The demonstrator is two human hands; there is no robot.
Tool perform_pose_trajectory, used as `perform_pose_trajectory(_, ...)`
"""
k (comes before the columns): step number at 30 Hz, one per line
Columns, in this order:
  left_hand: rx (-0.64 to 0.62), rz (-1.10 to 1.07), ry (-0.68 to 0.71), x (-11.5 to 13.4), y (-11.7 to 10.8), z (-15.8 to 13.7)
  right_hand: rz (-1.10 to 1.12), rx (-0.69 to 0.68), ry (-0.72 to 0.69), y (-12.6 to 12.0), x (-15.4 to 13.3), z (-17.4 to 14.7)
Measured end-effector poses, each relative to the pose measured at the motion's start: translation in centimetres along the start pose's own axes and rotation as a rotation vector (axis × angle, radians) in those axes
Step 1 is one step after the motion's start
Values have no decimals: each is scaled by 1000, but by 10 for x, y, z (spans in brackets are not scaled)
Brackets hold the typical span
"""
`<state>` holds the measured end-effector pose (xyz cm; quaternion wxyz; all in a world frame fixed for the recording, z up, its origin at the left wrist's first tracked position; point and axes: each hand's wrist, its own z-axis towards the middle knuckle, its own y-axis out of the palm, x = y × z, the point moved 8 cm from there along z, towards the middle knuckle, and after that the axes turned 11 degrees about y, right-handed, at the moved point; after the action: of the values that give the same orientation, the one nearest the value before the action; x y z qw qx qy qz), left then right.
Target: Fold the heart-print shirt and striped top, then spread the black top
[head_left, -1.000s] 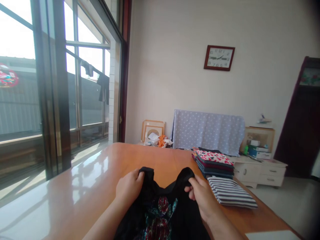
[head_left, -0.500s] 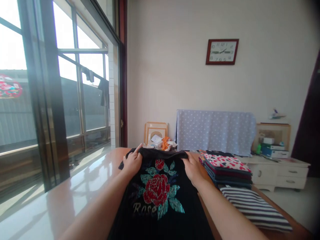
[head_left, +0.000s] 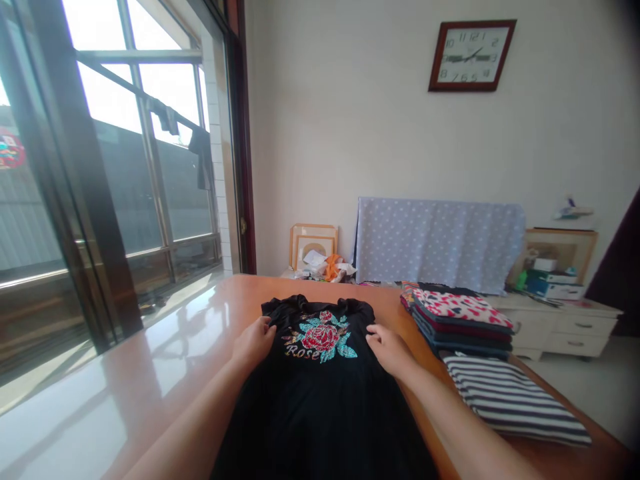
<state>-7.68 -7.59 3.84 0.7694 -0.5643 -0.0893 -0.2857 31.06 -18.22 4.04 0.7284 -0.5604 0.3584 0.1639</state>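
Observation:
A black shirt [head_left: 320, 407] with a red sequined rose, teal leaves and the word "Rose" lies front up on the table, its neckline away from me and its lower part running out of view below. At its left edge, just below the shoulder, my left hand [head_left: 254, 343] is closed with the fingertips on the fabric. My right hand [head_left: 389, 348] pinches the opposite edge at about the same height. Some creases run along the collar and shoulders.
The glossy wooden table [head_left: 165, 373] reflects window light on the left. To the right stand a stack of folded clothes [head_left: 457, 320] and a folded striped garment [head_left: 515, 400]. Behind are a polka-dot cloth [head_left: 435, 243], a white cabinet [head_left: 575, 330] and picture frames [head_left: 314, 245].
The shirt's top edge, held up before, now lies down on the table farther from me. Both hands have moved from the top edge down to the sides. The camera view has tilted lower.

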Motion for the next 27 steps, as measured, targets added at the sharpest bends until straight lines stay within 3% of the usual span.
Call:
perform_pose_trajectory(4, 7, -30, 19, -6, 1, -24, 42, -80, -58, 5, 1, -28)
perform_pose_trajectory(9, -4, -48, 22, -6, -20, -55, 152, -139, -114, -1, 1, -72)
perform_pose_trajectory(19, 73, -185, -79, -2, -76, -162, 268, -128, 67, -35, 48, -166)
perform_pose_trajectory(23, 120, -3, -208, -22, -105, -201, 181, -94, 117, -49, 73, -203)
perform_pose_trajectory(27, 28, 202, -272, -40, -112, -225, 89, -81, 132, -58, 84, -233)
